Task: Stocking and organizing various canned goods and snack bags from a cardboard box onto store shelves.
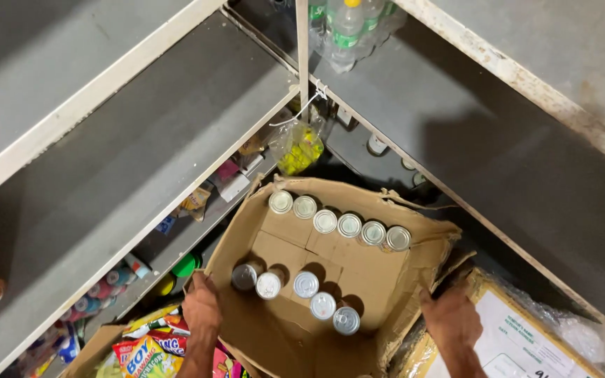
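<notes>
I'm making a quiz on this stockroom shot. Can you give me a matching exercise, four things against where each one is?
Things:
1. cans
2. bottles
3. left hand
4. right hand

Places:
A. on the box's right edge
B. on the top shelf, behind the post
C. in two rows inside the box
D. on the box's left edge

Pairs: 1-C, 2-B, 3-D, 4-A

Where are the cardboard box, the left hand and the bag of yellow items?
cardboard box (pixel 285 336): head view, bare inner floor.
left hand (pixel 202 306): head view, back of hand.
bag of yellow items (pixel 297 150): head view, middle of bag.
</notes>
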